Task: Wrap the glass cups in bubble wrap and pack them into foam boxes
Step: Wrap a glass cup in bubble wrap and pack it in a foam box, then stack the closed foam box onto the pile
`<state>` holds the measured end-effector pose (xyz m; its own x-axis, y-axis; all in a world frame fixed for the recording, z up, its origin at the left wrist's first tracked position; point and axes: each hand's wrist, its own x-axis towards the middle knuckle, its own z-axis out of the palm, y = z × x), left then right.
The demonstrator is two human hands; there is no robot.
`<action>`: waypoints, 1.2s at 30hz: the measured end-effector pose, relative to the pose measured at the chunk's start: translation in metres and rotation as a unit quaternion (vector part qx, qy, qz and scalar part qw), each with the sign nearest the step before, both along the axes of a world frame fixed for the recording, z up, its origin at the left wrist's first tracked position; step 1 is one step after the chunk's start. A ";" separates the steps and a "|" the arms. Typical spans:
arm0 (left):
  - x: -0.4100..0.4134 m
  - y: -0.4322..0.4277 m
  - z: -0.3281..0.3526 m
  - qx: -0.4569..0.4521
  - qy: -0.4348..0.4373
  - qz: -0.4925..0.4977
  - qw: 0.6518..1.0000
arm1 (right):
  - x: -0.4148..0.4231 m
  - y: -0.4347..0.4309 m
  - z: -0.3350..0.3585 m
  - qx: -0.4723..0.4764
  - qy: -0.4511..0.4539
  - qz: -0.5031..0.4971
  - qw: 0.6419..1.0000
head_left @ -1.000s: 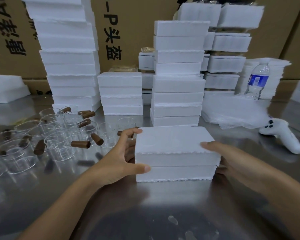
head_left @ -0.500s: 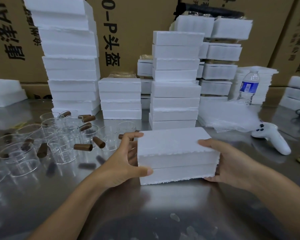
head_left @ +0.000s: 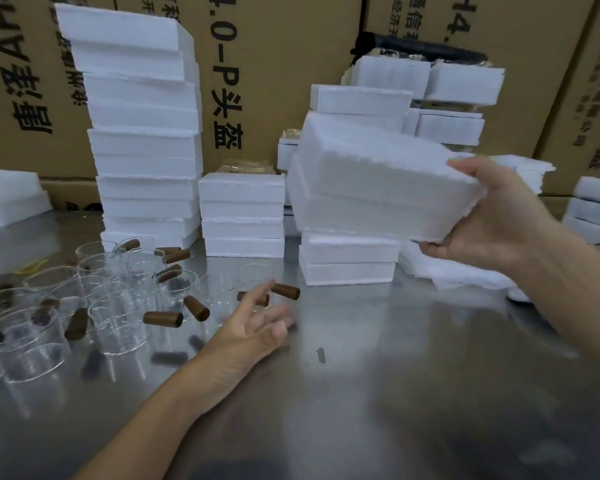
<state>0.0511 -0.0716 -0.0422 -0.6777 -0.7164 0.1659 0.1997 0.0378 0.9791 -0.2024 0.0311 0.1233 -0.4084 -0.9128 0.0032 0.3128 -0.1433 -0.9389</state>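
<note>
Glass cups are clustered on the reflective steel table, backed by foam stacks and cardboard cartons. The fingers of the left hand are spread, empty. A tilted foam box is gripped aloft by the right hand.

2 bare arms show in the head view, uncovered from the wrist to where each leaves the picture. The bare, slim-fingered left hand is smeared by motion blur, so its nails cannot be made out; fine skin creases cross the wrist behind it. The bare right hand is sharper, its thumb and the heel of its palm plainly seen. Both forearms are lean and smooth.
</note>
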 end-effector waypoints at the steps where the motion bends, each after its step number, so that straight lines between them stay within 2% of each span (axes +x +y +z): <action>1: -0.001 -0.001 -0.002 0.002 -0.010 -0.003 1.000 | -0.003 -0.009 0.012 -0.012 0.003 -0.017 1.000; 6: -0.005 -0.005 -0.003 0.008 -0.019 -0.013 1.000 | -0.016 -0.061 0.047 0.020 0.031 -0.105 0.994; 13: -0.008 -0.013 -0.004 0.030 -0.003 -0.020 0.999 | -0.033 -0.108 0.047 0.092 0.073 -0.163 0.980; 24: -0.013 -0.017 -0.003 0.026 -0.020 -0.023 0.999 | -0.048 -0.147 0.042 0.123 0.104 -0.189 0.969; 28: -0.015 -0.015 -0.002 0.025 -0.019 -0.025 0.999 | -0.053 -0.157 0.032 0.131 0.168 -0.223 0.951; 31: -0.015 -0.015 -0.001 0.019 -0.015 -0.027 0.999 | -0.056 -0.163 0.028 0.106 0.181 -0.273 0.939; 33: -0.015 -0.014 -0.002 0.016 -0.015 -0.029 0.999 | -0.052 -0.165 0.028 0.053 0.226 -0.362 0.903; 35: -0.014 -0.014 -0.001 0.012 -0.021 -0.035 0.999 | -0.036 -0.160 0.028 -0.051 0.368 -0.454 0.809; 36: -0.014 -0.014 -0.001 0.011 -0.022 -0.037 0.999 | -0.020 -0.156 0.028 -0.122 0.445 -0.464 0.756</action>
<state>0.0369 -0.0859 -0.0429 -0.7350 -0.6675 0.1192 0.1579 0.0024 0.9874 -0.2228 -0.1254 0.1510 -0.6104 -0.1619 0.7754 -0.7685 -0.1160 -0.6292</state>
